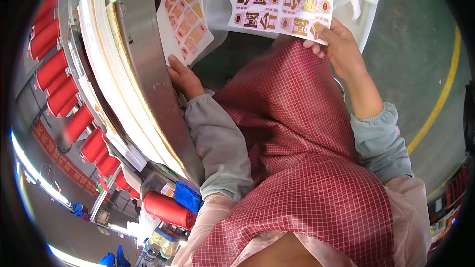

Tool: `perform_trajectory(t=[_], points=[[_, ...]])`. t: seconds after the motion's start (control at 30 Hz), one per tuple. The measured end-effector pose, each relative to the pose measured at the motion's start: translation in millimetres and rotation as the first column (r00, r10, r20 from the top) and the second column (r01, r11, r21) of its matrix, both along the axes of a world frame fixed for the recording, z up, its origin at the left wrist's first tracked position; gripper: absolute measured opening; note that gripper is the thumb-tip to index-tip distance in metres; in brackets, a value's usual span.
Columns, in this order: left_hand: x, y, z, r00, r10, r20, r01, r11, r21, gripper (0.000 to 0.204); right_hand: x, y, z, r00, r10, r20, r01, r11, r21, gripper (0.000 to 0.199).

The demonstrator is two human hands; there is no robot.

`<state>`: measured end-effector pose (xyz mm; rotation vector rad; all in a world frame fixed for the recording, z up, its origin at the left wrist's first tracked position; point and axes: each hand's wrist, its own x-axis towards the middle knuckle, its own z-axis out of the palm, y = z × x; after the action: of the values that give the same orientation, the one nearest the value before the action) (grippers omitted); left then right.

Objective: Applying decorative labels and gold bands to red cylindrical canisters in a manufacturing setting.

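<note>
My right hand [342, 48] pinches the lower right corner of a printed label sheet [280, 1], thumb on top and fingers curled under it. The sheet is white and pink, with rows of large gold-brown characters and small red ovals. My left hand [186, 78] is at the edge of the grey metal table, its thumb by the lower end of a second label sheet [184, 22]. That sheet lies tilted, with similar gold and pink print. The other fingers of my left hand are mostly hidden, so its grip cannot be made out.
The grey metal table edge [153, 69] runs along my left, with stacked white sheets [111, 69] beyond it. A white plastic-lined container [368, 7] stands ahead. Several red cylinders [52, 71] line the far left; another red cylinder [168, 209] lies beside blue cloth [188, 197]. A yellow line [445, 94] crosses the floor.
</note>
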<state>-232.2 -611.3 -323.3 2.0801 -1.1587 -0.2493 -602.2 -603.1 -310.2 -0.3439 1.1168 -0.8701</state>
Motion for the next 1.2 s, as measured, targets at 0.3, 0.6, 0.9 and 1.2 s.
perform_trajectory(t=[0.3, 0.6, 0.9, 1.2], points=[[-25.5, 28.4, 5.6, 0.787, -0.317, 0.529, 0.229, 0.947, 0.227, 0.029, 5.3, -4.4, 1.1, 0.998, 0.002, 0.066, -0.002, 1.0, 0.009, 0.021], [-53.5, 58.1, 25.1, 0.765, -0.53, 0.366, 0.372, 0.827, 0.42, 0.065, 7.8, -1.7, 0.2, 0.997, 0.006, 0.081, -0.007, 1.0, 0.009, 0.023], [-51.6, 77.6, 18.8, 0.184, 0.32, -0.929, -0.491, 0.849, 0.195, 0.065, 7.5, 1.7, 7.5, 0.994, -0.054, 0.098, 0.055, 0.998, -0.004, 0.021], [-41.1, 43.7, -5.8, -0.127, 0.19, -0.974, -0.569, 0.79, 0.228, 0.034, -1.0, 5.8, 19.3, 0.994, -0.078, 0.082, 0.08, 0.997, -0.021, 0.019]])
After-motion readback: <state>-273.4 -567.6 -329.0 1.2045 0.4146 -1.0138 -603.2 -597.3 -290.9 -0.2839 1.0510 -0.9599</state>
